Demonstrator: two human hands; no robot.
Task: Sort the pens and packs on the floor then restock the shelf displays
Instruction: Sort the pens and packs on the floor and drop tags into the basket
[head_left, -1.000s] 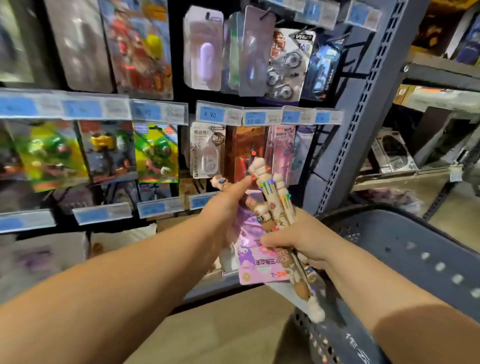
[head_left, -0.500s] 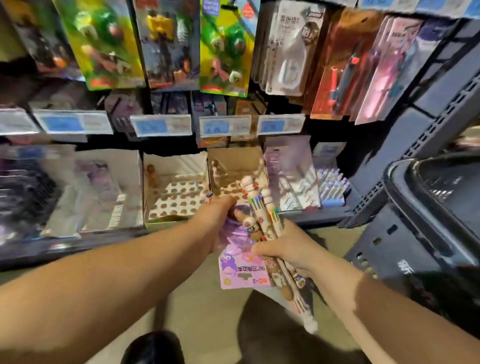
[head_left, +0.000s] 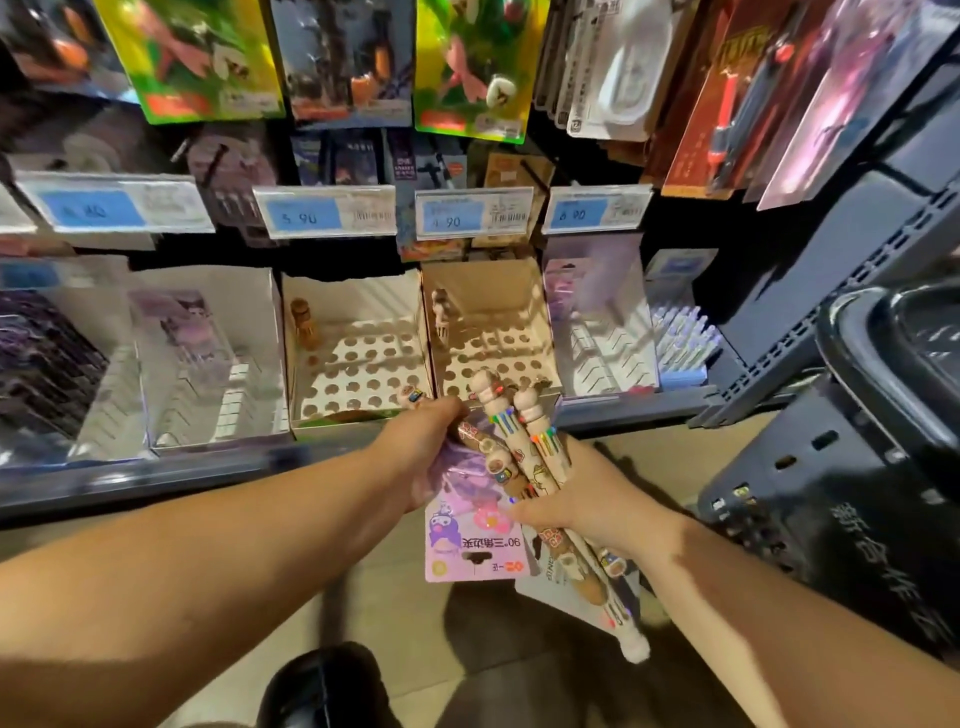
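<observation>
Where the bundle was inspected, the pens (head_left: 524, 441) showed as glossy cream and tan cylinders with rounded figurine caps and coloured slider tabs. Behind them lay a flat, shiny pink pack (head_left: 472, 540) printed with a cartoon figure. On the lower shelf (head_left: 623, 415), just beyond the hands, stood two open cardboard boxes side by side, the left box (head_left: 358, 306) and the right box (head_left: 498, 291). Each had a white insert punched with round holes and held one upright pen. A dark perforated plastic basket (head_left: 857, 467) stood to the right.

Against the frame half a second before, the boxes appeared nearer and larger, and both holds were unchanged.

The left hand (head_left: 431, 457) reached forward, fingers curled round the upper bundle. The right hand (head_left: 582, 509) gripped the pens and pack from below, knuckles up.
</observation>
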